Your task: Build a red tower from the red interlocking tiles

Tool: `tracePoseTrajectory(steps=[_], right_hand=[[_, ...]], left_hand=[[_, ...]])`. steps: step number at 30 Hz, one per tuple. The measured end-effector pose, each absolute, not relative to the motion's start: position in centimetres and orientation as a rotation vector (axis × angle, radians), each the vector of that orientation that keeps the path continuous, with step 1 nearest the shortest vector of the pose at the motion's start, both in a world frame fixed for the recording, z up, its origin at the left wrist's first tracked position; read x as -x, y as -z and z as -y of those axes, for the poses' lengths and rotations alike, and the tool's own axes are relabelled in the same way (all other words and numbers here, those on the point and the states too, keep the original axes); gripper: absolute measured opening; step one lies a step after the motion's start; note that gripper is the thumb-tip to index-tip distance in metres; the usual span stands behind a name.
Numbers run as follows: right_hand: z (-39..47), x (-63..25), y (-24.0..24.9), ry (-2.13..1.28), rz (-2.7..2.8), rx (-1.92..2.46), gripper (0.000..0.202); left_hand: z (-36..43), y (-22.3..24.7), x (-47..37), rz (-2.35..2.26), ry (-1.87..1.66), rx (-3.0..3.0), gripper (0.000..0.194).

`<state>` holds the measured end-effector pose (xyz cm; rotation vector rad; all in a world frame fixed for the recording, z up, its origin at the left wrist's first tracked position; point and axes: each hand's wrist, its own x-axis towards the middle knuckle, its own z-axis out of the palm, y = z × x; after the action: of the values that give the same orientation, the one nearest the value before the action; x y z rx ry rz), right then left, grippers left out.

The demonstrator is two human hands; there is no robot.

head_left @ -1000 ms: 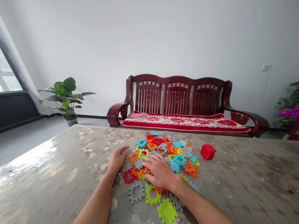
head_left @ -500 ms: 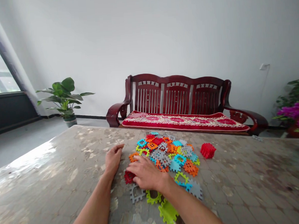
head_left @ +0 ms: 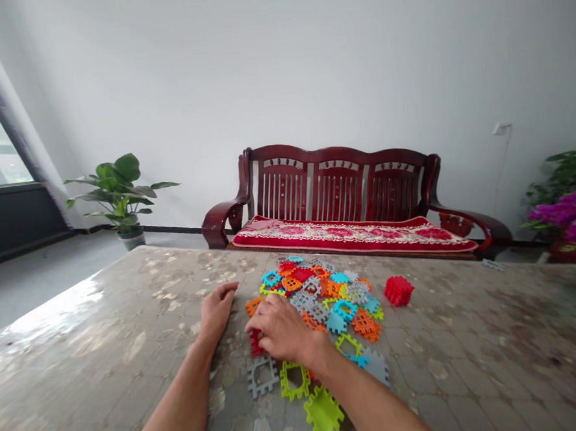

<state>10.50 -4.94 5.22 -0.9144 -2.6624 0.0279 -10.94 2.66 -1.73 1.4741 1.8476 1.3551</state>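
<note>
Many notched plastic tiles in red, orange, blue, grey and green lie in a pile (head_left: 317,299) on the table. My right hand (head_left: 280,330) is over the pile's left side, its fingers curled round a red tile (head_left: 255,342) that shows partly under them. Left of the pile, my left hand (head_left: 218,311) rests on the table with its fingers together; nothing shows in it. Nearer to me lie a grey frame tile (head_left: 255,381), a green frame tile (head_left: 295,395) and a solid green tile (head_left: 323,413).
A stack of red tiles (head_left: 398,290) stands right of the pile on the cloth-covered table (head_left: 471,341). Behind are a dark wooden bench (head_left: 340,193) and a potted plant (head_left: 125,189). Purple flowers (head_left: 568,214) stand at the right.
The fingers of my right hand have curled in more, and the red tile under them has shifted slightly right and stands more upright. My left hand has stayed in place.
</note>
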Motion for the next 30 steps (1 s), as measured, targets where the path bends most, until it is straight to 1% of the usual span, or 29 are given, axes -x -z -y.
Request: tracePoseTrajectory(steps=[2,4,8,12,18,23,26,30], right_hand=[[4.7,-11.5,-5.2,-0.091,2.549,0.966,0.016],[4.5,-12.7,-5.4,-0.153,2.396,1.022,0.012],[4.4,-15.9,-5.7,-0.223,2.065,1.104,0.018],[4.2,-19.6,-4.8,-0.218,1.868,1.162,0.023],[4.2,-24.4,-2.4,-0.196,1.929,1.217,0.03],[5.1,-25.8,-1.3,-0.244,2.023,1.286,0.034],[5.4,-25.6,-1.2,-0.172,1.999,1.314,0.032],[4.8,-25.8,-1.2,-0.011,1.808,1.365,0.028]], left_hand=[[-2.7,1.8,10.9,-1.858,-1.328,-1.489,0.036],[-2.7,1.9,10.9,-1.872,-1.296,-1.495,0.036],[-2.8,2.0,10.8,-1.902,-1.241,-1.515,0.037],[-2.8,2.0,10.8,-1.919,-1.215,-1.546,0.037],[-2.6,1.8,10.8,-1.946,-1.189,-1.584,0.036],[-2.7,1.9,10.8,-1.966,-1.155,-1.631,0.036],[-2.7,1.9,10.9,-1.962,-1.139,-1.645,0.036],[-2.6,1.8,10.9,-1.966,-1.129,-1.648,0.037]])
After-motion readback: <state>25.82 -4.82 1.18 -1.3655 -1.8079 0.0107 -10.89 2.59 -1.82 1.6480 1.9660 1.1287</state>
